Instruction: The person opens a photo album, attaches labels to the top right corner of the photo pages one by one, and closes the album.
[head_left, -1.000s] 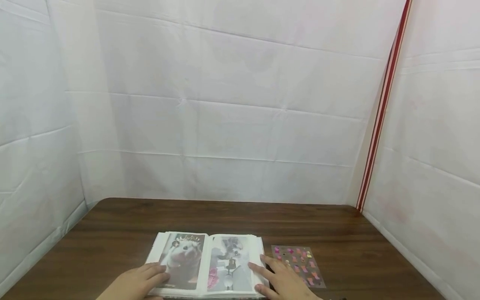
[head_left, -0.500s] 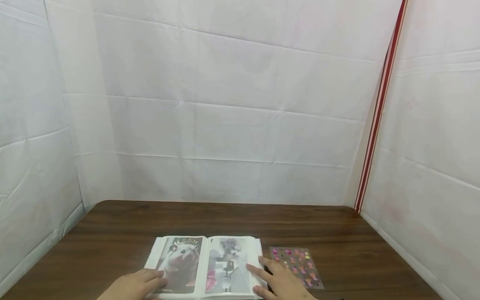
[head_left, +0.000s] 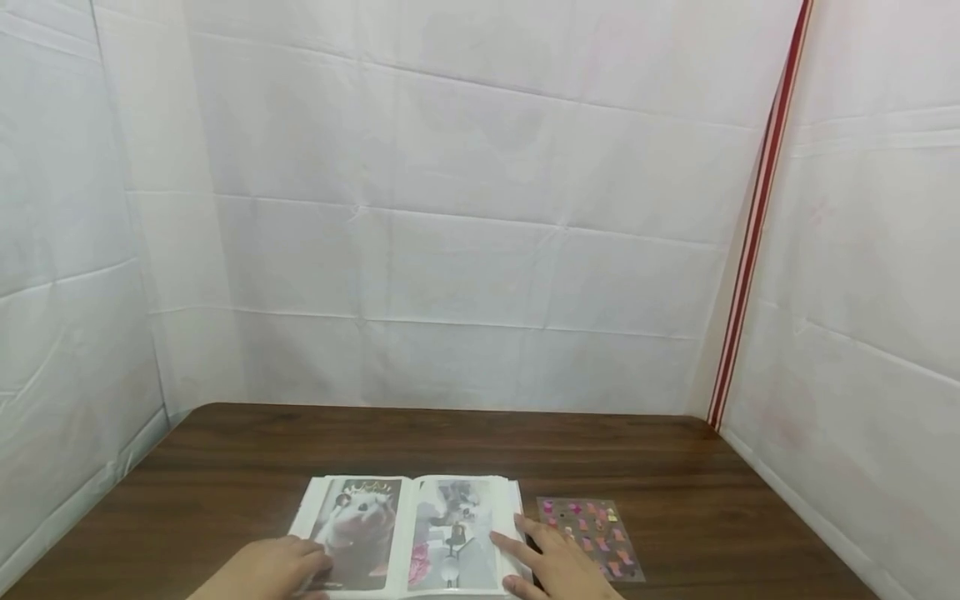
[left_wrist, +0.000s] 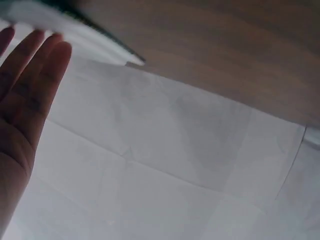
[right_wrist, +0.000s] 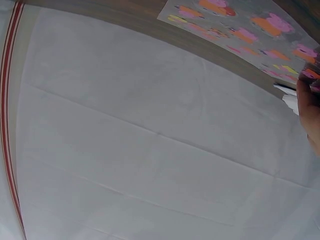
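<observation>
An open photo album [head_left: 405, 533] lies on the brown table, a picture of a white furry animal with a crown on its left page and a grey picture with a pink flower on its right page. My left hand [head_left: 273, 567] rests on the left page's lower outer edge, its fingers fairly straight in the left wrist view. On the album's right edge lies my right hand [head_left: 558, 562], fingers spread over the page margin. Beside that hand is a clear sticker sheet [head_left: 618, 542] with pink and orange cartoon figures, partly covered by the hand.
The wood-grain table [head_left: 450, 442] reaches back to a white cloth wall [head_left: 450, 250]. More white cloth hangs at both sides, with a red-striped band [head_left: 757, 217] in the right corner.
The album and sheet appear slightly lower in the head view as the camera tilts a little. Both hands keep their places on the album, the left fingers slightly more bent.
</observation>
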